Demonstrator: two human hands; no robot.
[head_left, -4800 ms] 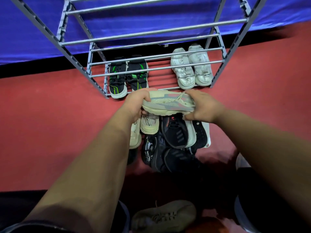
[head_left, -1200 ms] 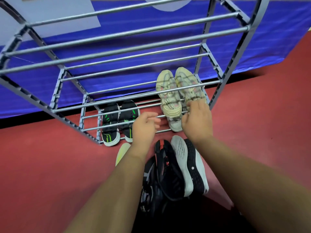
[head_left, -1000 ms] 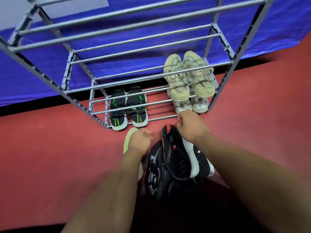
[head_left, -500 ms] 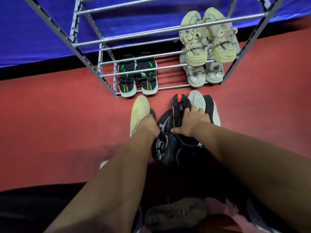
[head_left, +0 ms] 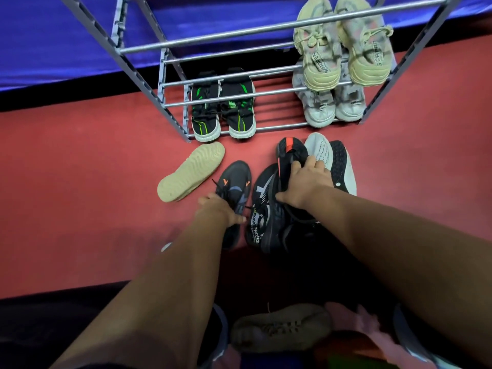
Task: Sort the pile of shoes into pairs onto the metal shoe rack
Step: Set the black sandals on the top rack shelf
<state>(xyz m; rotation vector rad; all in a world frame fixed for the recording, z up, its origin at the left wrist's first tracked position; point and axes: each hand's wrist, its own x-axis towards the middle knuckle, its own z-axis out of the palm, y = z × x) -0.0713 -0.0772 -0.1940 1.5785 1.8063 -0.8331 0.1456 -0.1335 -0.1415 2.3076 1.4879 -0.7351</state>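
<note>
Where "SCARPAN" marks beige sneakers (head_left: 343,41), hands (head_left: 306,179) grasp.

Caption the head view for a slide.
Both hands grip black sneakers from the floor pile while three pairs sit on the metal rack.

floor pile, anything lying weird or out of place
Yes: a cream shoe lies sole-up on the red floor, apart from the dark pile, left of it. Behind the right hand, another shoe also shows its white sole.
</note>
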